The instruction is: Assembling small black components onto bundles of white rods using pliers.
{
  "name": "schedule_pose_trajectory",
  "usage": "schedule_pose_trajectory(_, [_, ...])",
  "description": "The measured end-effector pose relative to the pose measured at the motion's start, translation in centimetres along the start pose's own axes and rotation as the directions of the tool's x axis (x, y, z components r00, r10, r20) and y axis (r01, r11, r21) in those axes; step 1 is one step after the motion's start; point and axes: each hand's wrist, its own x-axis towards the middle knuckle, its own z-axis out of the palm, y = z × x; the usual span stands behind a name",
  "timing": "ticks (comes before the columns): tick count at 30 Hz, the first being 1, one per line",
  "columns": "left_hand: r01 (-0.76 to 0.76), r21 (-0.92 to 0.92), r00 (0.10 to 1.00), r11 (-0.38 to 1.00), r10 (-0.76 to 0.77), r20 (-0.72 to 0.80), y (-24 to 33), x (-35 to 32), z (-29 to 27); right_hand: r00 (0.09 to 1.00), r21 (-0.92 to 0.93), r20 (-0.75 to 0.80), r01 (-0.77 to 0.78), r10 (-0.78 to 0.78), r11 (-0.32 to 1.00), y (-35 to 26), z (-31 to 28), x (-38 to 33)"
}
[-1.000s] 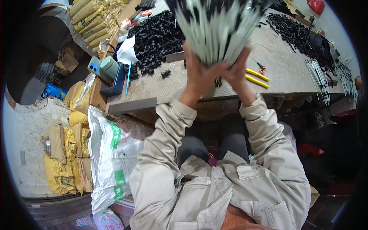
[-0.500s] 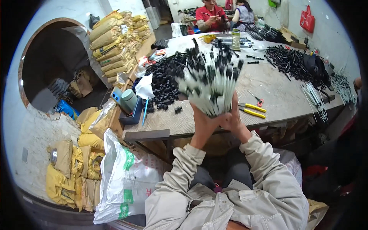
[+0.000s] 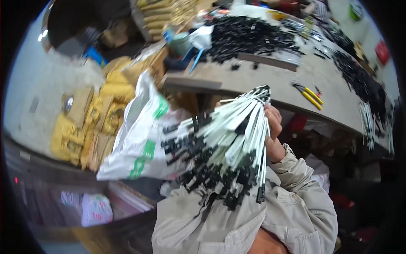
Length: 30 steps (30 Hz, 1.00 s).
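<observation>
The bundle of white and black strips point(image 3: 228, 144), raised over the worktop point(image 3: 270, 84) 1 second ago, now hangs tipped below its near edge. The right hand point(image 3: 274, 131) grips it; the left hand's state I cannot tell, being hidden.
</observation>
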Motion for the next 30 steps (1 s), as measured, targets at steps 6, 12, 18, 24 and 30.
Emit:
schedule_pose_trajectory(6, [-0.142, 0.122, 0.914, 0.982, 0.178, -0.365, 8.9, -7.5, -1.6, 0.976, 0.074, 0.217, -0.021, 0.004, 0.997, -7.8, 3.3, 1.8])
schedule_pose_trajectory(12, [-0.289, 0.250, 0.768, 0.924, 0.380, -0.516, 21.2, -13.9, -10.8, 0.899, 0.584, 0.320, 0.061, -0.299, 0.809, -12.5, 7.3, 4.2])
schedule_pose_trajectory(18, [0.087, 0.249, 0.179, 0.965, 0.230, -0.956, 29.3, -22.3, -14.5, 0.711, 0.507, 0.628, -0.066, -0.316, 0.860, -10.9, 11.6, 3.9])
schedule_pose_trajectory(24, [0.913, 0.120, 0.002, 0.390, 0.288, -0.958, 24.2, -36.7, -19.2, 0.541, 0.508, 0.759, -0.143, -0.363, 0.849, -10.5, 13.7, 1.9])
schedule_pose_trajectory(30, [0.893, -0.444, -0.430, -0.070, 0.158, -0.889, 17.0, -45.8, -19.9, 0.390, 0.282, 0.904, -0.237, -0.175, 0.930, -7.7, 12.8, -1.3])
